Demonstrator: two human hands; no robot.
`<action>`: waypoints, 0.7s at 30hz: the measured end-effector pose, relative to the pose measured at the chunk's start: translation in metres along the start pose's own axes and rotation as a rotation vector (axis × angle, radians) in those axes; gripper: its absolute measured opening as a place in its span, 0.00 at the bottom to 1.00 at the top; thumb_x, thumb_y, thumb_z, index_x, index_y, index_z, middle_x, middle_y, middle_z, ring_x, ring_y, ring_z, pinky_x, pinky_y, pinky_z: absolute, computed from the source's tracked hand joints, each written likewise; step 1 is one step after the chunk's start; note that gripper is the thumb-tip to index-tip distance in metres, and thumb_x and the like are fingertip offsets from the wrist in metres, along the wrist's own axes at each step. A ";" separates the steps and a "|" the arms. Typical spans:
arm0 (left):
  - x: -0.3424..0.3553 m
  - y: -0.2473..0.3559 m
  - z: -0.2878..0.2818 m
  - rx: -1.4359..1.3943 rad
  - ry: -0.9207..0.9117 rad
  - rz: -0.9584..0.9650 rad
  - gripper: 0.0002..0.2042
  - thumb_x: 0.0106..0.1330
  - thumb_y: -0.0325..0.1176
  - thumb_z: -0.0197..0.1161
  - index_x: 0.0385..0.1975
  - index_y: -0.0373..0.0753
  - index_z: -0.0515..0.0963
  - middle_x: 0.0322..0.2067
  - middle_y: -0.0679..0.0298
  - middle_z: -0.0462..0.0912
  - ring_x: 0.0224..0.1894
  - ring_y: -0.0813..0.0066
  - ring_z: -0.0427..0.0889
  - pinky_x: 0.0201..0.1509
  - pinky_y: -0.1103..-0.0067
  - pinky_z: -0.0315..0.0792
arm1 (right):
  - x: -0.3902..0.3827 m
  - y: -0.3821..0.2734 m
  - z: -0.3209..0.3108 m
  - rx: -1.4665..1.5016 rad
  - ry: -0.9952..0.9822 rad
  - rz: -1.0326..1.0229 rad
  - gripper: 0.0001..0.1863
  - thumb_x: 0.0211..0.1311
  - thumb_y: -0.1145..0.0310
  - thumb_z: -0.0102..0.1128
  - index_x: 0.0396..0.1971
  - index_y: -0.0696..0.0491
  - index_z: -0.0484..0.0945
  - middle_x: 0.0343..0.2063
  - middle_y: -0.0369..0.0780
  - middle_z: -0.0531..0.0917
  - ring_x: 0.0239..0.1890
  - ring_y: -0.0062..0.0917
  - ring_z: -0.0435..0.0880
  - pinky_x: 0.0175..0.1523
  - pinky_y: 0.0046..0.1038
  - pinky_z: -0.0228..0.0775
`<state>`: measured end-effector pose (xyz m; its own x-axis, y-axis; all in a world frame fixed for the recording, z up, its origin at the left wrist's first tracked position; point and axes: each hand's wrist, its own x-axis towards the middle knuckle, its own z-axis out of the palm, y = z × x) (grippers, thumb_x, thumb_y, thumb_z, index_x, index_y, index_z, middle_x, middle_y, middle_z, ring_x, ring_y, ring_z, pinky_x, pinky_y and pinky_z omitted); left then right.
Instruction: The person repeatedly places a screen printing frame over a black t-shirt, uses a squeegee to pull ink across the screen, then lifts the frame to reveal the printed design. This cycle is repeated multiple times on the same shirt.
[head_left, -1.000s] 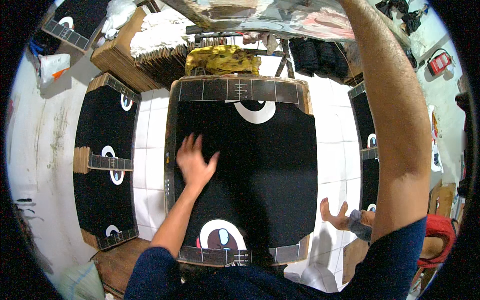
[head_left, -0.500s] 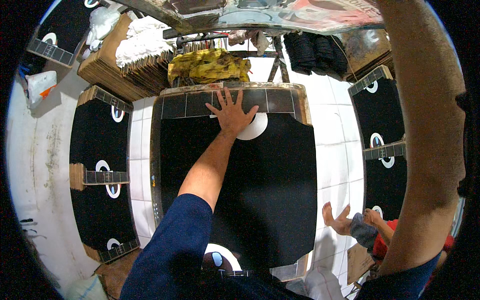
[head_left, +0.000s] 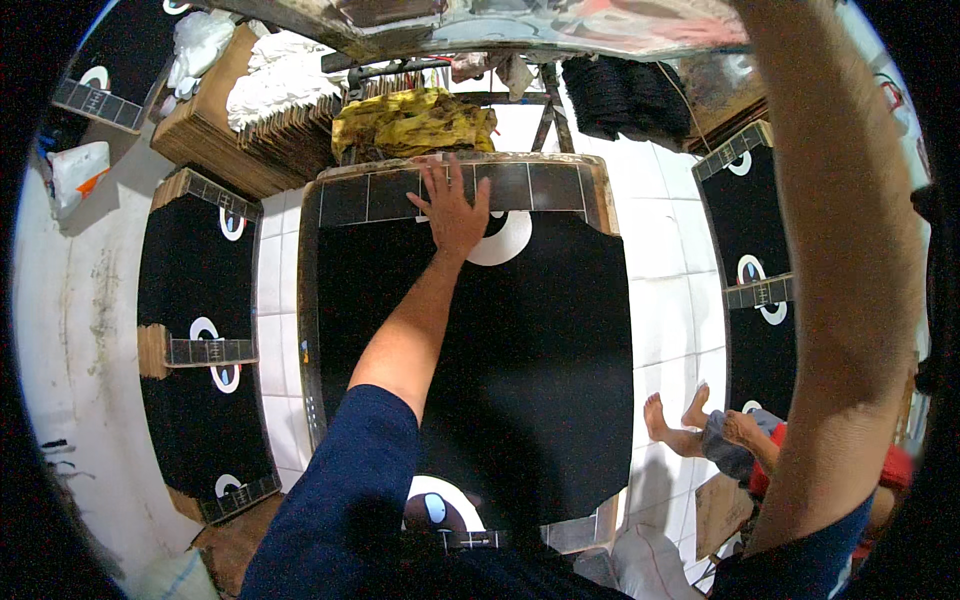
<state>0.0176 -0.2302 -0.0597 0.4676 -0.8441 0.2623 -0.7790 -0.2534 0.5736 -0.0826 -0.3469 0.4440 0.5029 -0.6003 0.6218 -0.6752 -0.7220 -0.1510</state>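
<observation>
My left hand point(head_left: 456, 213) lies with fingers spread at the far edge of a black fabric panel point(head_left: 540, 340). The panel is stretched over a board point(head_left: 610, 190) with a dark, line-divided strip across its far end. Right beside the hand, partly behind it, is a white round print point(head_left: 510, 245); a larger white, brown and blue eye-like print point(head_left: 440, 500) shows at the near end. My right forearm point(head_left: 850, 250) rises along the right side and leaves at the top, so the right hand is out of sight. A paint-smeared frame point(head_left: 560, 30) with a translucent sheet hangs above the far end.
Boards with black fabric and eye-like prints line the left point(head_left: 190, 280) and right point(head_left: 750, 220) sides. A stained yellow cloth point(head_left: 410, 125), stacked boards with white cloth point(head_left: 290, 75) and a black bundle point(head_left: 620, 98) are beyond. A barefoot person point(head_left: 740, 430) sits at right.
My left hand has shifted slightly left off the white print, its thumb drawn closer to the fingers. My right forearm has moved a little leftward.
</observation>
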 end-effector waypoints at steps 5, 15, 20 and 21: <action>-0.006 0.020 -0.085 -0.336 0.130 -0.030 0.33 0.81 0.52 0.45 0.78 0.37 0.53 0.79 0.43 0.44 0.82 0.43 0.39 0.80 0.45 0.29 | -0.089 -0.024 -0.005 -0.022 -0.206 0.233 0.20 0.71 0.55 0.56 0.17 0.45 0.75 0.14 0.28 0.74 0.12 0.11 0.63 0.16 0.17 0.62; -0.195 0.055 -0.215 -1.566 0.192 -1.016 0.34 0.80 0.61 0.44 0.69 0.35 0.61 0.68 0.47 0.66 0.64 0.49 0.76 0.61 0.50 0.75 | -0.406 -0.062 0.103 0.038 -0.130 0.076 0.18 0.52 0.52 0.77 0.28 0.50 0.80 0.28 0.38 0.79 0.33 0.33 0.81 0.44 0.35 0.69; -0.234 -0.014 -0.192 -1.151 -0.353 -1.049 0.24 0.84 0.52 0.40 0.57 0.34 0.67 0.53 0.45 0.81 0.63 0.53 0.79 0.50 0.64 0.84 | -0.444 -0.044 0.155 -0.001 -0.360 -0.008 0.17 0.57 0.53 0.74 0.36 0.50 0.82 0.32 0.36 0.83 0.39 0.33 0.83 0.51 0.38 0.64; -0.245 -0.026 -0.193 -0.970 -0.390 -0.966 0.20 0.81 0.50 0.51 0.46 0.35 0.71 0.43 0.53 0.87 0.60 0.57 0.82 0.49 0.67 0.81 | -0.441 -0.039 0.162 -0.008 -0.407 -0.009 0.14 0.59 0.57 0.73 0.36 0.50 0.82 0.33 0.37 0.84 0.39 0.33 0.83 0.50 0.38 0.64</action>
<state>0.0039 0.0740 0.0107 0.3745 -0.6433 -0.6678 0.4397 -0.5109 0.7387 -0.1908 -0.1098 0.0506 0.6805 -0.6822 0.2675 -0.6729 -0.7263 -0.1402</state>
